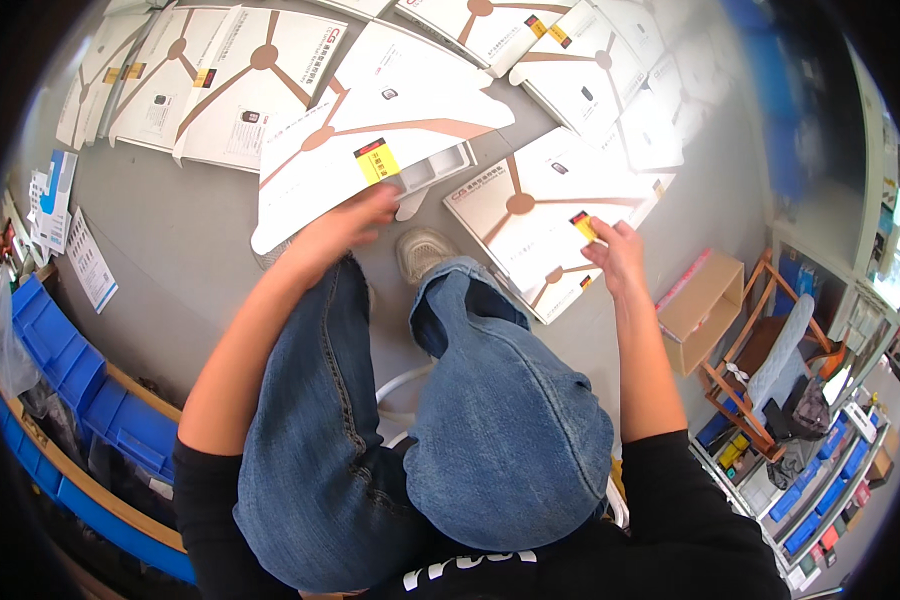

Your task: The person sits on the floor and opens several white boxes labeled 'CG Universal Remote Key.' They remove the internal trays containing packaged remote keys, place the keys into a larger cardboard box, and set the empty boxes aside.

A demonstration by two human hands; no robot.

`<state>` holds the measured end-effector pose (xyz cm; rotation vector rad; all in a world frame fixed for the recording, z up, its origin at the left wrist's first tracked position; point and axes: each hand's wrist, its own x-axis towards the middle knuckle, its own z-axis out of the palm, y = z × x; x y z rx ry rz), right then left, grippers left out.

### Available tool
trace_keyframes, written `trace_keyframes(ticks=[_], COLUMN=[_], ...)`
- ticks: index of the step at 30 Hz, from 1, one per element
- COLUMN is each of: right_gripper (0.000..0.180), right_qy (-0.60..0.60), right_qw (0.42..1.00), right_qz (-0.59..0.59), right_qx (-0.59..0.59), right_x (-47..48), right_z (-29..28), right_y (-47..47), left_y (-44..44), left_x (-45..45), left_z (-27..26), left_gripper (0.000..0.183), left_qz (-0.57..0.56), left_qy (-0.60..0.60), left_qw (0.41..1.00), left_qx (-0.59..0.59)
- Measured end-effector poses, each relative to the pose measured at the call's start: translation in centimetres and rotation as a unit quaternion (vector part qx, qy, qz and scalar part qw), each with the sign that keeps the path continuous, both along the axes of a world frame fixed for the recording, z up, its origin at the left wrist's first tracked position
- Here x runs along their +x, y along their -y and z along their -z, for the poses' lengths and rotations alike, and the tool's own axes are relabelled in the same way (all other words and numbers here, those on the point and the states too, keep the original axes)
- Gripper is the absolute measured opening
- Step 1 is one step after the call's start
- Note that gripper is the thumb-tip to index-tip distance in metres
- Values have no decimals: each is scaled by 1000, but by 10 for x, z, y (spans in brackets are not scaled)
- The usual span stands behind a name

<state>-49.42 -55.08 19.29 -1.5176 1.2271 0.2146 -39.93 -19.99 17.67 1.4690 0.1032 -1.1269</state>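
Note:
My left hand (356,217), blurred, is at the near edge of a white cardboard box (285,214) with brown lines. Its fingers are apart and hold nothing I can make out. A yellow, red and black label (377,160) sits on this box, and a white compartmented tray (424,171) shows at its opened side. My right hand (621,251) pinches the edge of a small yellow and black label (583,226) above another white box (495,199). Whether that label is stuck to the box cannot be told. One more white box (559,300) shows partly beneath.
Several similar white boxes (264,90) lie across the grey floor (150,217) ahead. Printed sheets (90,259) and blue plastic bins (60,345) are at the left. A brown carton (701,307) and a wooden chair (780,352) stand at the right. My shoe (424,253) is close to the boxes.

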Motion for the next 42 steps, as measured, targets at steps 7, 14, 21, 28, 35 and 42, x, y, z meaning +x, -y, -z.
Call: trace_keyframes(ticks=[7,14,21,28,35,42], right_gripper=[22,21,30,31,55,54], right_qy=[57,285,412,390,284,121], right_qw=[997,954,908,903,931,954], right_qz=[-37,-66,-58,-126,-140,-90], right_qx=[26,-60,-41,129,181,258], right_x=[35,55,54,118,178,199], right_z=[-20,-121,-196,-123,-76,12], right_y=[-51,-60,-84,-124,-187,-248], left_y=[103,107,77,29,-20,-69], left_x=[-22,-9,-2,79,95,69], left_z=[-23,-100,-188,-154,-116,-36], left_gripper=[48,37,35,15,24,25], left_qz=[344,239,94,55,2,-50], left_qy=[403,602,781,848,883,750], left_qw=[842,757,599,493,418,594], left_qx=[104,85,150,185,214,286])
